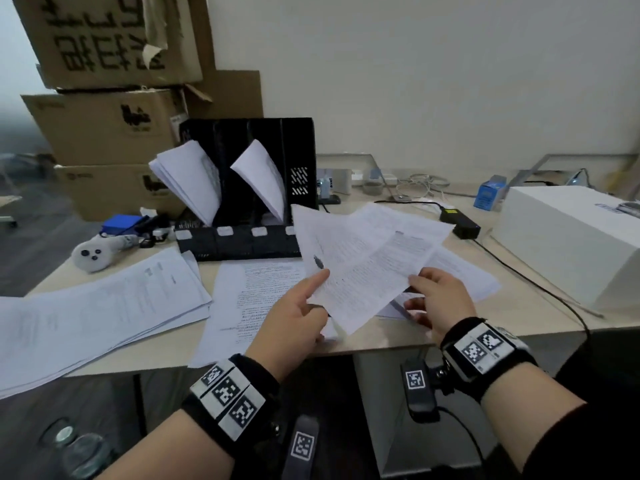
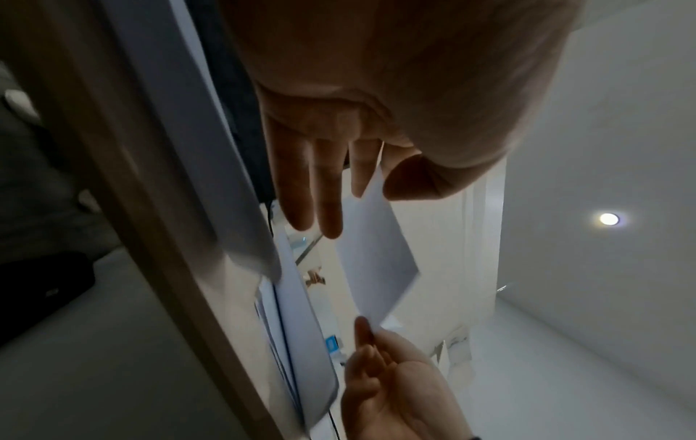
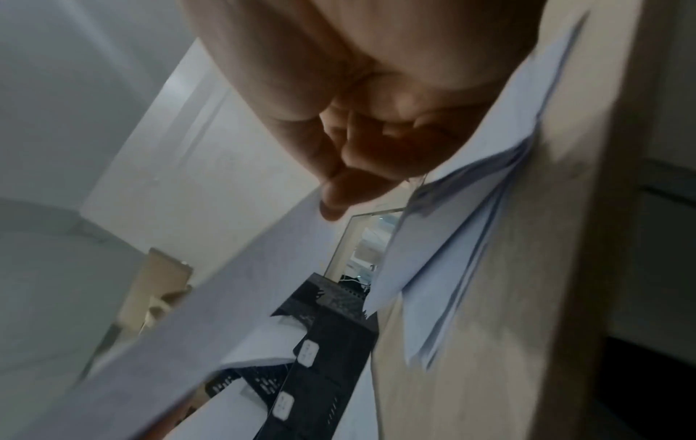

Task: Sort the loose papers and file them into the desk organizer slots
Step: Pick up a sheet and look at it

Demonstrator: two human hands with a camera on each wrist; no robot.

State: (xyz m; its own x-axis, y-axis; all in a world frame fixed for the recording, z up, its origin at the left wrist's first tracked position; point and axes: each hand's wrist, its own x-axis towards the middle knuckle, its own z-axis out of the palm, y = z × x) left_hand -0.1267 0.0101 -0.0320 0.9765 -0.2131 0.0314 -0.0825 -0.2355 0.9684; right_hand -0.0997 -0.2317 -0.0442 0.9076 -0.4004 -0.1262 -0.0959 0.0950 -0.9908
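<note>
We pinch a printed sheet [image 1: 360, 268] above the desk [image 1: 519, 306] between our left hand [image 1: 294, 317] and right hand [image 1: 440, 299], while the black organizer [image 1: 249, 188] behind holds curled paper bundles [image 1: 190, 181] in two slots.

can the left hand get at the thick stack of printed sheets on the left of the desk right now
Probably not yet: the left hand is pinching the lifted printed sheet. The thick stack of printed sheets lies uncovered, nothing between.
</note>
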